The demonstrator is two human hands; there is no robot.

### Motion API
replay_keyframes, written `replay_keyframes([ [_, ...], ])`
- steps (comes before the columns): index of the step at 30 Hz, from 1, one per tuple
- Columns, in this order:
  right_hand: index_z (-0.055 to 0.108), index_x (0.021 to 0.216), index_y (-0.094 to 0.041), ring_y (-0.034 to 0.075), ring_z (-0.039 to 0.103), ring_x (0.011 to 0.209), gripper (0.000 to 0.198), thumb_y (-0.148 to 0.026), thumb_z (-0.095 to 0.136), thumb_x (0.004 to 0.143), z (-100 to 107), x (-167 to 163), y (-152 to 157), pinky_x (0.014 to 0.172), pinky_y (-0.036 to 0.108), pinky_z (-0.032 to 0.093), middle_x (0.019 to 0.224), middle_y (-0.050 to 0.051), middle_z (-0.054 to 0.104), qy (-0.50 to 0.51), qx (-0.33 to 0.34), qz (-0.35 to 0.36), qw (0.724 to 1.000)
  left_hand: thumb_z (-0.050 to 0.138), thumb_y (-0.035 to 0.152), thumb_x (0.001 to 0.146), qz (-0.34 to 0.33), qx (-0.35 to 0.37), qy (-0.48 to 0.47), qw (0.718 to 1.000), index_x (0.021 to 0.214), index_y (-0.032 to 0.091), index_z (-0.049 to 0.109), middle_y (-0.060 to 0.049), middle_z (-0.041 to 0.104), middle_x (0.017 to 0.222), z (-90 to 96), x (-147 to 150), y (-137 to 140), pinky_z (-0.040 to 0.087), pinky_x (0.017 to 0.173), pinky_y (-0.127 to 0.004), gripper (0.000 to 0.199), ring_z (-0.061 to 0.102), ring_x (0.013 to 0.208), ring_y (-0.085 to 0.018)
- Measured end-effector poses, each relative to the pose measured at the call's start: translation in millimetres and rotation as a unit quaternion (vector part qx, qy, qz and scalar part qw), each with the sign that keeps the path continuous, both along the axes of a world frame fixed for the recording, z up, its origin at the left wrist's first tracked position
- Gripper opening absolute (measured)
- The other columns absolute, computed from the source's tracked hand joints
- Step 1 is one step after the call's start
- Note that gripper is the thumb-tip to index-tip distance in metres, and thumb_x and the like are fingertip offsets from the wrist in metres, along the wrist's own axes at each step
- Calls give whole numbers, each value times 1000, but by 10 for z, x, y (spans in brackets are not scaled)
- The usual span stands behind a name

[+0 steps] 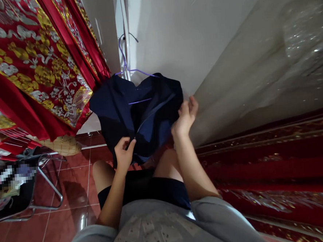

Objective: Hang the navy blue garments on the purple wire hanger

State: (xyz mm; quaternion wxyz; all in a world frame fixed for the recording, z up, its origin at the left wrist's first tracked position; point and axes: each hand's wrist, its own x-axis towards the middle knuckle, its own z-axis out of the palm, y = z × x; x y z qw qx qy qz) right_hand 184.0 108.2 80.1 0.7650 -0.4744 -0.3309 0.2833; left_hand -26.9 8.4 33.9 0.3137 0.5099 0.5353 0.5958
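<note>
A: Where's the navy garment (159, 132)?
B: Ctr frame, on purple hanger (140, 101) (prob. keeps it spread).
A: Hands?
B: L hand (123, 152) pinches its front, prob. steadying; R hand (185, 116) beside it, can't tell if gripping.

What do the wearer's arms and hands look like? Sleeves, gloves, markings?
Short, loose grey sleeves, no print visible on them. Forearms bare. Left hand and right hand ungloved; no watch or bracelet visible.
</note>
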Motion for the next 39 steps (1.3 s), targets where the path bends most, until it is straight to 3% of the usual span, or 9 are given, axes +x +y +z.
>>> replay_keyframes([
  [2, 57, 121, -30, 21, 55, 130, 34, -45, 60, 91, -50, -261, -318, 103, 40, 51, 133, 6, 58, -33, 26, -99, 994, 73, 41, 87, -6, -3, -9, 1000, 80, 19, 64, 1, 60, 75, -55, 32, -25, 52, 69, -25, 24, 60, 71, -13],
  [6, 61, 104, -25, 17, 65, 80, 21, -41, 64, 91, -264, -777, -881, 75, 31, 54, 87, 1, 65, -77, -25, 216, 973, 71, 36, 89, -33, 25, -28, 999, 87, 18, 71, -2, 65, 81, -94, 77, -40, 52, 71, -23, 19, 63, 77, -14],
  [8, 58, 104, -24, 14, 62, 70, 27, -40, 71, 86, -380, -910, -1009, 67, 27, 51, 77, -2, 61, -60, -63, 292, 952, 70, 33, 90, -41, 38, -36, 998, 90, 17, 73, -2, 65, 83, -103, 92, -48, 52, 70, -22, 16, 64, 78, -13],
  [13, 56, 92, -24, 13, 60, 68, 27, -44, 73, 84, -434, -884, -971, 65, 27, 50, 78, -2, 61, -77, -109, 300, 945, 73, 31, 88, -22, 39, -85, 995, 90, 18, 72, -1, 63, 82, -129, 114, -50, 51, 71, -21, 13, 62, 77, -12],
  [19, 60, 81, -21, 13, 57, 58, 22, -42, 63, 90, -187, -686, -850, 59, 26, 45, 62, -2, 61, -187, -151, 408, 881, 70, 32, 90, -27, 18, -100, 994, 89, 18, 63, 2, 58, 77, -158, 128, -51, 49, 69, -21, 15, 58, 72, -12],
  [24, 64, 69, -17, 9, 49, 43, 31, -45, 77, 72, -66, -636, -707, 42, 23, 30, 53, 0, 61, -69, -223, 478, 847, 61, 32, 97, -6, 25, -30, 999, 91, 20, 59, 0, 57, 81, -244, 191, -89, 47, 71, -23, 14, 58, 75, -13],
  [28, 65, 63, -15, 6, 42, 40, 31, -41, 82, 61, 104, -737, -364, 38, 21, 24, 48, -1, 56, 30, -223, 452, 863, 54, 28, 100, 25, 53, 72, 996, 91, 20, 56, -2, 55, 83, -352, 215, -23, 45, 74, -26, 13, 57, 79, -15],
  [34, 62, 71, -17, 4, 41, 44, 25, -34, 78, 77, 871, -790, 399, 40, 18, 26, 55, -4, 54, 70, -88, 340, 934, 48, 20, 100, -47, 97, 191, 976, 90, 20, 53, -4, 57, 86, -474, 303, 118, 46, 77, -30, 11, 57, 83, -18],
  [39, 62, 78, -18, 5, 43, 44, 25, -39, 74, 85, 1091, -792, 320, 40, 19, 29, 52, -5, 53, 27, -58, 369, 927, 50, 24, 101, -130, 133, 251, 950, 99, 20, 59, -7, 64, 91, -12, 176, 420, 51, 82, -33, 10, 63, 86, -20],
])
